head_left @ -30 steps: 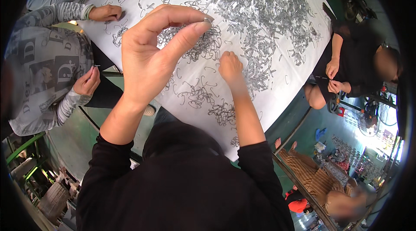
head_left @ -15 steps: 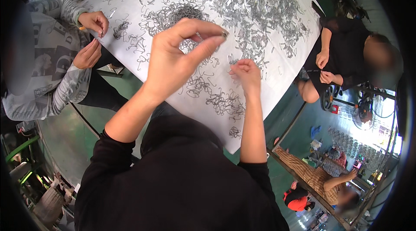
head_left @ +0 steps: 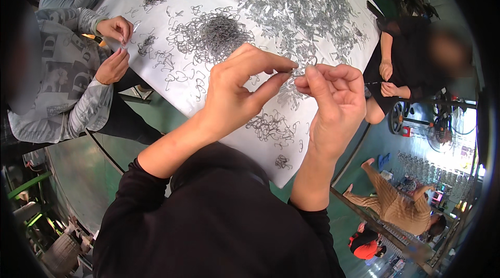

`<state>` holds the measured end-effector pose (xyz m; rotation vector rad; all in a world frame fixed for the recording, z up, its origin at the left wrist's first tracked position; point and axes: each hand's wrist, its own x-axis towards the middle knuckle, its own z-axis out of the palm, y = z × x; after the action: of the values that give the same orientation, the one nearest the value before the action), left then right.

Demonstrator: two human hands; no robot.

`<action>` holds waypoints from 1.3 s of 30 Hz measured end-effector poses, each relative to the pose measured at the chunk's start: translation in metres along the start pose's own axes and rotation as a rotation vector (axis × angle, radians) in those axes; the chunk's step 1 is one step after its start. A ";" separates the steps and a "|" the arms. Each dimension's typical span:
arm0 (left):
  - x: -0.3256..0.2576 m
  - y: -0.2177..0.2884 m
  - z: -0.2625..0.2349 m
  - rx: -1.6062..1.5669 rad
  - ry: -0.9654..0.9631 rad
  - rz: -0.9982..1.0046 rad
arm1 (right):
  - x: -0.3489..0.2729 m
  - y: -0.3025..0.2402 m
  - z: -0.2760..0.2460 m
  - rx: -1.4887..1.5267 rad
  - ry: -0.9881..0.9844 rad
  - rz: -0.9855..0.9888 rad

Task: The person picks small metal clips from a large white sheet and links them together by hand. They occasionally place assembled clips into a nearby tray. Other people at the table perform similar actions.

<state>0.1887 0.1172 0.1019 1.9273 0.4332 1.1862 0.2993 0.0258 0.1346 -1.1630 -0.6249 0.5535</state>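
Note:
My left hand (head_left: 237,88) pinches a small metal clip (head_left: 294,71) between thumb and forefinger above the table. Close beside it, my right hand (head_left: 337,102) holds a bent wire hook (head_left: 314,60) between thumb and forefinger, its other fingers curled. The two pieces are at or near touching; fingertips hide the exact contact. Below and beyond my left hand lies a dense heap of bent wire hooks (head_left: 219,33). A smaller cluster of hooks (head_left: 271,127) lies nearer me. Flat shiny metal clips (head_left: 291,4) cover the far right of the table.
The white-covered table (head_left: 250,155) has its near corner in front of me. A co-worker in a grey patterned top (head_left: 62,69) sits at the left; another in black (head_left: 416,54) sits at the right. Both handle small pieces. People and a fan (head_left: 440,137) are farther right.
My right hand has risen from the table and turned, now pinching a wire hook. My left hand has moved slightly right and down; the two hands have come together.

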 end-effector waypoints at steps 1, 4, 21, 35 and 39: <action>0.001 0.000 0.003 0.021 0.002 0.041 | -0.002 0.001 -0.001 -0.009 0.030 -0.027; -0.002 -0.004 0.014 0.020 -0.003 0.080 | -0.007 0.005 -0.003 -0.054 0.095 -0.181; -0.046 -0.254 0.146 0.289 -0.738 0.143 | 0.009 -0.006 -0.042 -0.194 0.245 -0.434; 0.017 -0.177 0.092 -0.172 -0.490 -0.567 | -0.001 -0.006 -0.039 -0.189 0.169 -0.408; 0.042 -0.117 0.053 -0.555 -0.443 -0.748 | -0.003 -0.003 -0.031 -0.141 0.131 -0.400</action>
<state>0.2691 0.1910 0.0223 1.2954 0.4608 0.3210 0.3193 0.0019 0.1287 -1.1557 -0.7678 0.0939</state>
